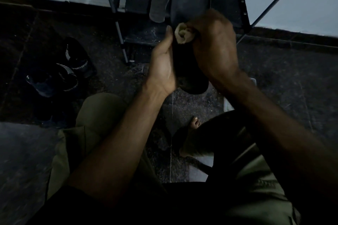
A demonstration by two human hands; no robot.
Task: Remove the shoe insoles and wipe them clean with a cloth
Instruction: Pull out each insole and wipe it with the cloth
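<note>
Dimly lit, the scene centres on a dark insole (190,0) held upright at about twelve o'clock from the person's lap; its upper end rises in front of the shoe rack (243,2), its lower end hangs between the two wrists; the left hand (162,62) grips the insole along its nine o'clock edge, palm turned inward, thumb up along the edge and fingers hidden behind; the right hand (214,42) is curled round a bunched pale cloth (183,34) and presses it against the face of the insole, at three o'clock of the left thumb tip; a second, greyer insole (158,5) leans on the rack at nine o'clock of the held one, apart from it; a pair of black shoes (64,67) with white stripes lies on the dark floor (292,78) well off at nine o'clock of the hands, one resting against the other; a bare foot (190,137) shows at six o'clock, below the hands, between the knees in olive shorts (91,115).
</note>
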